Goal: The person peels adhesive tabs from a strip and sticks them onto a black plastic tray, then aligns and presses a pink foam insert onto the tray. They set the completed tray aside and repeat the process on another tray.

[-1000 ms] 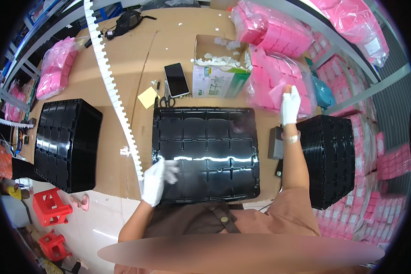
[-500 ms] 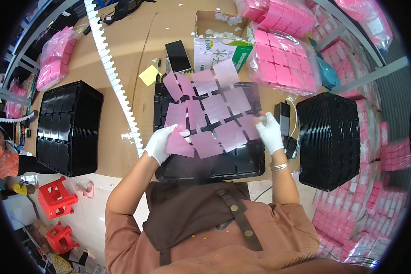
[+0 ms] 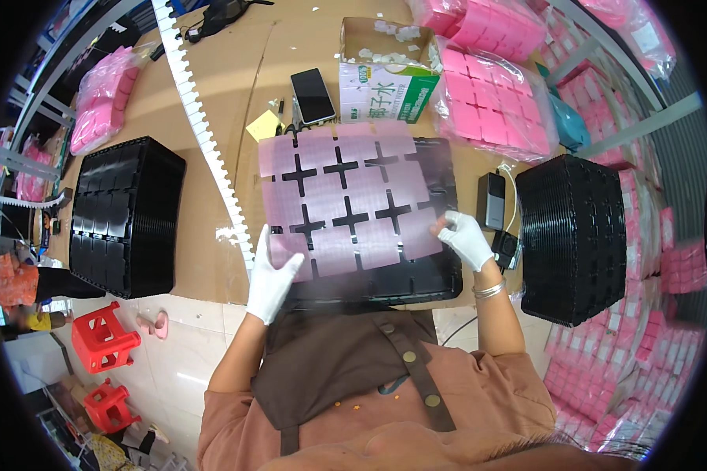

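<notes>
A pink die-cut sheet (image 3: 352,200) of connected square pads lies over the black compartment tray (image 3: 440,276) in front of me. My left hand (image 3: 272,279), in a white glove, grips the sheet's near left corner. The near right edge of the sheet is pinched by my gloved right hand (image 3: 465,238). Black cross-shaped gaps in the sheet show the tray below. The tray's front rim stays uncovered.
Stacks of black trays stand at left (image 3: 126,216) and right (image 3: 575,235). A phone (image 3: 313,96), yellow note (image 3: 264,125), open carton (image 3: 386,74), bags of pink pads (image 3: 491,102), a white toothed strip (image 3: 200,129), a black device (image 3: 492,200) and red stools (image 3: 102,339) are around.
A second ago the tray was bare, with my right hand at the pink bags. I brought a pink sheet over and have lowered it flat onto the tray, both hands on it.
</notes>
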`<state>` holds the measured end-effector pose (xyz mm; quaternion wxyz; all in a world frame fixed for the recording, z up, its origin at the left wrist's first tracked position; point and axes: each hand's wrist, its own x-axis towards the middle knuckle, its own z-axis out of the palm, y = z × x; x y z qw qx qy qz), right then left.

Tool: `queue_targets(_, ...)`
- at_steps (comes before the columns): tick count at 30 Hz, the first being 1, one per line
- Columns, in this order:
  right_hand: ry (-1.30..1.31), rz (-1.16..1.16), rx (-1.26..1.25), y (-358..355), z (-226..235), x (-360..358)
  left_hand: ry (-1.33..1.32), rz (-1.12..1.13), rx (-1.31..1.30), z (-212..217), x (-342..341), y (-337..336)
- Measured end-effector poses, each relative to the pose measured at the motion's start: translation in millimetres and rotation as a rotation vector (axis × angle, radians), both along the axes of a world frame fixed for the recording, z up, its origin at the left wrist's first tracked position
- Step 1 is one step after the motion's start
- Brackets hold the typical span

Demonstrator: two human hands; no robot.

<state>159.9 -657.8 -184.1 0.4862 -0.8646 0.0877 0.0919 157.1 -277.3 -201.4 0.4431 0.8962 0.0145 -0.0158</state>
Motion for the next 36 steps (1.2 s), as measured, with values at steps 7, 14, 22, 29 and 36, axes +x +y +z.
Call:
queue_targets(7,0.327,-0.211,0.335,-15,10,-54,0.149,-0.015,-0.08,21,-21,-9)
queue_targets(14,0.384,-0.251,0.24,-5,12,-66,0.305,0.046,-0.16,23,-31,-13)
queue_targets(22,0.331,-0.305,0.296,-8,5,-66,0.161,-0.006,0.02,9,-32,-17)
queue_targets(29,0.186,-0.217,-0.042,-19,-4,-69,0.081,0.076,0.179,42,-29,-5)
queue_targets(36,-0.408,0.112,-0.649,32,12,35,-0.217,-0.359,0.412,28,69,-50)
